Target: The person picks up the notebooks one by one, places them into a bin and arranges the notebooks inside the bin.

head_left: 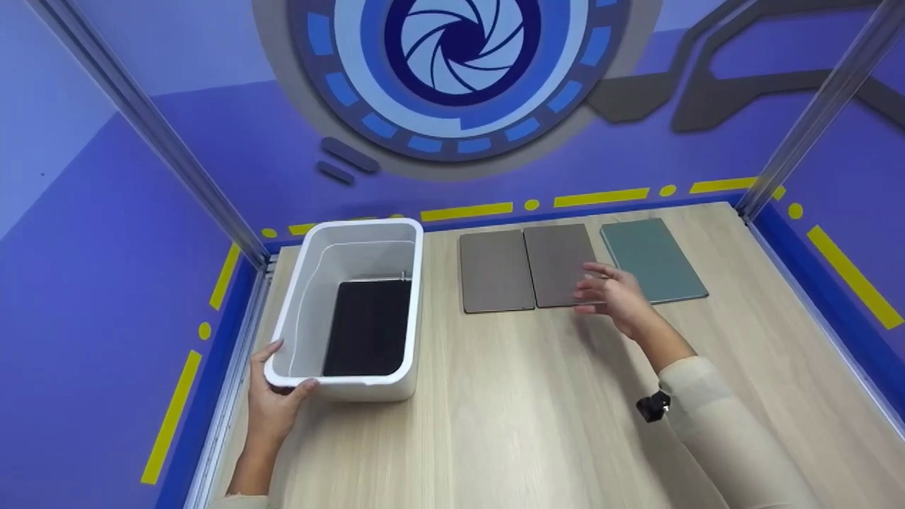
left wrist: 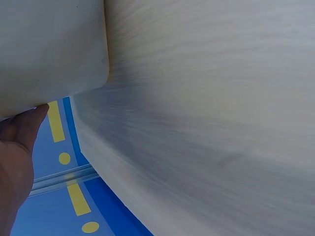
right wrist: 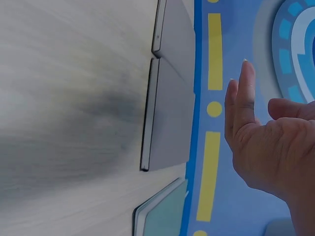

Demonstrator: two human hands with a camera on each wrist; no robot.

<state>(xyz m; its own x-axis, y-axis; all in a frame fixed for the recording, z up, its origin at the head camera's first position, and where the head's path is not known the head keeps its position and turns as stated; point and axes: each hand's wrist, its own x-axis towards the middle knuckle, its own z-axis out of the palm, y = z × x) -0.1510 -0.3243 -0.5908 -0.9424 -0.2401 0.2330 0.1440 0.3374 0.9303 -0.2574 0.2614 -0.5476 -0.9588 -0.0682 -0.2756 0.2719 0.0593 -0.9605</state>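
Observation:
My left hand (head_left: 272, 406) holds the near left corner of a white plastic bin (head_left: 417, 311), thumb on the front rim and fingers at the left side. In the left wrist view, its fingers (left wrist: 29, 123) touch the bin's outer wall. Inside the bin lies a black notebook (head_left: 371, 329). My right hand (head_left: 616, 300) hovers with spread fingers over the lower right part of a grey-brown notebook (head_left: 562, 261), holding nothing. Another grey-brown notebook (head_left: 496, 272) lies close against its left side. To the right, a green notebook (head_left: 657, 258) lies slightly turned, partly behind the right hand.
All of this is on a light wooden table (head_left: 495, 424). Blue printed walls (head_left: 233, 155) enclose the back and sides, with metal posts (head_left: 820, 106) at the corners. A thin metallic piece (head_left: 404, 275) shows at the black notebook's far edge.

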